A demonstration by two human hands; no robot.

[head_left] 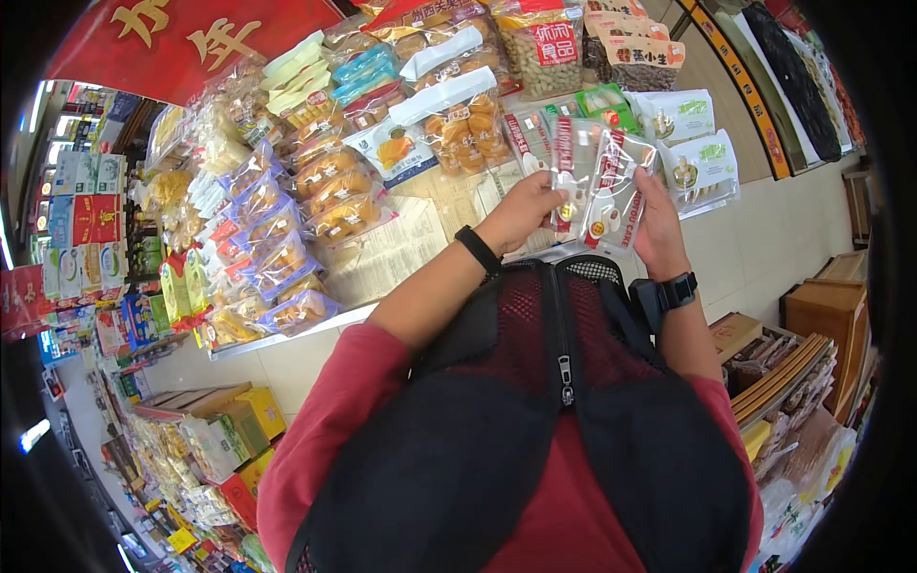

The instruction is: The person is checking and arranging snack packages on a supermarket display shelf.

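My left hand (523, 212) pinches the edge of a clear snack packet (574, 158) with a red printed strip. My right hand (659, 225) grips the side of a second snack packet (616, 186), which has red lettering reading "CAKE". The two packets are side by side and overlap, held upright above the near edge of the display table (401, 244). Behind them lie more red-and-white packets (527, 138) and a green packet (607, 105). White bags with green print (702, 170) sit just beyond my right hand.
Bagged pastries (339, 196) and purple-edged packs (277, 239) fill the table's left side. A bag of peanuts (544, 57) stands at the back. A red banner (181, 38) hangs behind. Wooden boxes (826, 315) are at the right, and stacked goods (205, 439) at the lower left.
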